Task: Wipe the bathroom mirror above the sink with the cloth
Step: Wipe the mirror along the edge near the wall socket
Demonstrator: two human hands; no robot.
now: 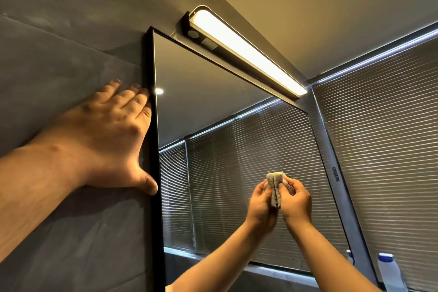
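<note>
Beige cloth (275,188), pinched in the right hand (295,199), presses the mirror (213,102) at five o'clock; specks nearby remain unwiped. Left hand (106,140) rests flat, holding nothing.

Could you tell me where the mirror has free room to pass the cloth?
Free: the glass between the lamp and the cloth, and between the left frame and the right hand. Crowded: the frame edge at the left hand, and the lower right corner by the bottle.
</note>
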